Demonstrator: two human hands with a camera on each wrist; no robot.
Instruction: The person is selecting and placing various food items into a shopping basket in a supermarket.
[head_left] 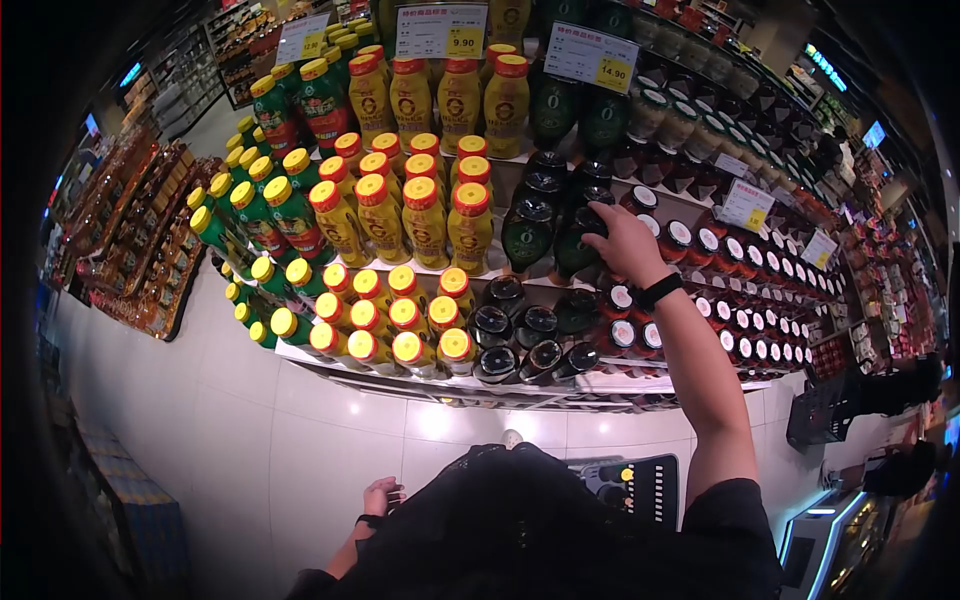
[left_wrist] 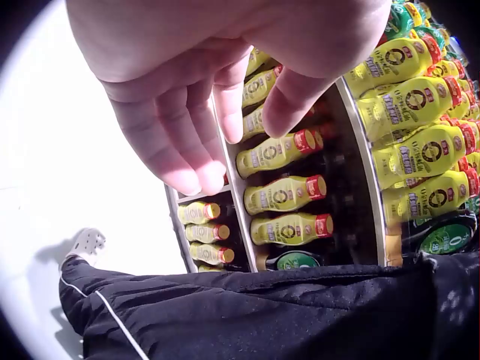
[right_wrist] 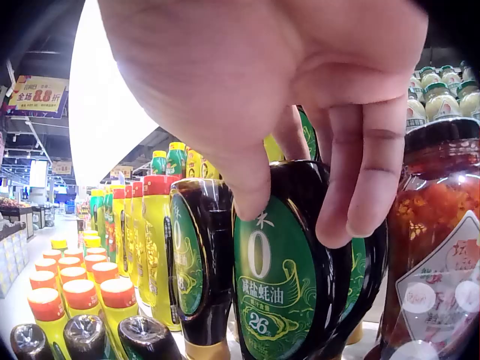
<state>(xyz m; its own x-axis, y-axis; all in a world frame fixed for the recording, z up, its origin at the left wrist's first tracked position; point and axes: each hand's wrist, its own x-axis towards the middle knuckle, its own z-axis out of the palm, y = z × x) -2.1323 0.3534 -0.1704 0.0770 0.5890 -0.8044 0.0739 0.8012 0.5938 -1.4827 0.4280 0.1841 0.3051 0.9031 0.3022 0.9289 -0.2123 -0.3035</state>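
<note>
My right hand [head_left: 632, 245] reaches to the middle tier of the shelf and grips a dark oyster sauce bottle [right_wrist: 274, 277] with a green label. In the right wrist view, thumb and fingers lie on either side of its upper end, and the bottle stands upright. Another such bottle [right_wrist: 189, 259] stands to its left, and a jar of red chunky food [right_wrist: 439, 247] to its right. My left hand [head_left: 382, 495] hangs low beside my body, its fingers loosely bent around nothing. Yellow bottles with red caps [left_wrist: 289, 191] appear beyond it in the left wrist view.
Tiers of yellow bottles [head_left: 420, 225], green bottles [head_left: 295, 215] and white-lidded jars [head_left: 740, 250] surround the reach. Price signs [head_left: 592, 55] stand above. A dark basket or cart [head_left: 665, 490] with several items is beside my legs. Another dark basket [head_left: 818, 412] is at the right.
</note>
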